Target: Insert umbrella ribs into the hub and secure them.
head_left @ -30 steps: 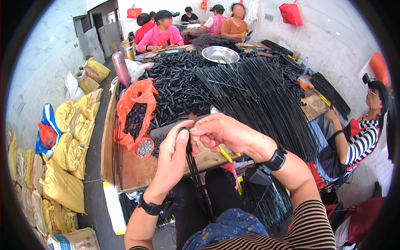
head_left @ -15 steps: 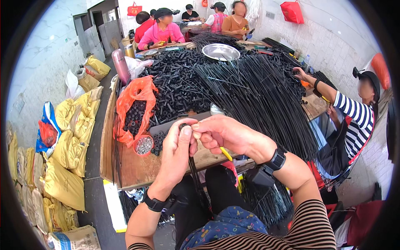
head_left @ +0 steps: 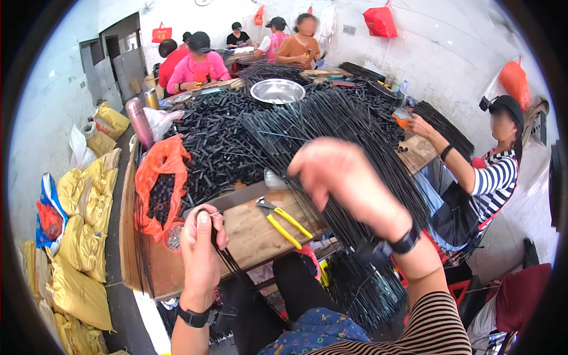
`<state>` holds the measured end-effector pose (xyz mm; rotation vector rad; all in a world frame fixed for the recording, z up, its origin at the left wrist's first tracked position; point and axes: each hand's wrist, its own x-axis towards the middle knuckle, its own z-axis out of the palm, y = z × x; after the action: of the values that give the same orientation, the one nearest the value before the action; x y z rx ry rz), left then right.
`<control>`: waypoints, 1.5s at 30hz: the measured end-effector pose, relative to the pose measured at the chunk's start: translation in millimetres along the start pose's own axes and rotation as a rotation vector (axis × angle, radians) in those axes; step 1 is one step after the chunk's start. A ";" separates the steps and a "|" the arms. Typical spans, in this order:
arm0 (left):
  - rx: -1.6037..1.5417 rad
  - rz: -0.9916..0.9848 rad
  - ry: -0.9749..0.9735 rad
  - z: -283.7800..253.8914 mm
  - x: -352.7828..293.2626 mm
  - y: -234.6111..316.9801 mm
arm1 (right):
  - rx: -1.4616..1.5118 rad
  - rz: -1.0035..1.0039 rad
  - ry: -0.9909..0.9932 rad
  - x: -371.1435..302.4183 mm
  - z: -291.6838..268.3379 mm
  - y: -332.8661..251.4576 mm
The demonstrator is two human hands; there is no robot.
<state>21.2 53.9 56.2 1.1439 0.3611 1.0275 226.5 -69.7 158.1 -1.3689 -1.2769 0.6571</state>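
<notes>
My left hand (head_left: 201,239) is closed on several thin black rods (head_left: 228,260), which hang down toward my lap. Close to the left fingertips, a dark rounded end and a thin light pin-like bit stick out. Blurred by motion, my right hand (head_left: 340,174) is above the large bundle of long black rods (head_left: 378,171); its fingers are too smeared to read. Pliers with yellow handles (head_left: 284,223) lie on the wooden table (head_left: 248,228) between my hands. Left of my left hand sits a small red cup of silvery bits (head_left: 173,238).
Short black tubes (head_left: 207,136) heap across the table behind an orange plastic bag (head_left: 161,177). A metal bowl (head_left: 277,90) rests on the pile. A co-worker in stripes (head_left: 494,171) sits at the right; several others work at the back. Yellow sacks (head_left: 77,254) line the left wall.
My right hand has left my left hand and moved right, over the rod bundle. The pliers, mostly hidden before, now show fully. My view has shifted right; the left hand still grips the rods.
</notes>
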 end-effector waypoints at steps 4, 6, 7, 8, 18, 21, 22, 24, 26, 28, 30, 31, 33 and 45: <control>-0.057 -0.039 -0.079 12.9 -2.8 2.3 | -0.392 0.051 -0.258 -54.7 41.5 62.8; -0.025 -0.041 -0.079 15.4 -2.3 3.8 | -0.375 -0.013 -0.206 -74.1 51.8 93.9; -0.014 -0.046 -0.090 14.1 -0.9 3.7 | -0.398 -0.040 -0.183 -76.9 52.7 104.1; -0.006 -0.060 -0.105 13.0 -1.7 3.7 | -0.465 -0.090 -0.134 -78.0 51.7 110.9; -0.023 -0.043 -0.050 17.9 -4.7 6.1 | -1.128 -0.136 -0.040 -51.0 44.8 148.2; -0.055 -0.021 -0.034 25.3 -7.0 13.1 | -1.209 -0.119 -0.075 -50.4 47.9 145.8; -0.060 -0.017 -0.019 27.7 -6.7 16.7 | -1.229 -0.115 -0.052 -50.2 49.0 144.9; -0.063 -0.022 -0.056 31.1 -5.0 20.8 | -1.244 -0.135 -0.038 -49.7 50.0 148.3; -0.070 -0.039 -0.092 30.1 -5.8 21.0 | -1.255 -0.161 -0.029 -45.6 53.4 153.8; -0.034 -0.065 -0.092 24.2 -7.0 14.7 | -1.187 -0.157 -0.082 -38.6 59.4 157.2; -0.020 -0.072 -0.088 13.3 -9.8 12.5 | -1.130 -0.127 -0.080 -34.8 63.7 156.9; -0.019 -0.087 -0.093 11.3 -9.7 16.0 | -1.082 -0.085 -0.071 -35.0 64.3 156.2; -0.048 -0.110 -0.145 12.6 -4.2 11.8 | -1.074 -0.051 -0.059 -37.0 56.1 150.9; -0.186 -0.153 -0.153 -2.0 9.0 5.4 | 0.433 0.209 0.128 -63.9 64.7 90.0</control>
<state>21.8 62.7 62.3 1.0045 0.2220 0.8164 179.4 -91.2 41.2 -1.1676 -0.8333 0.9145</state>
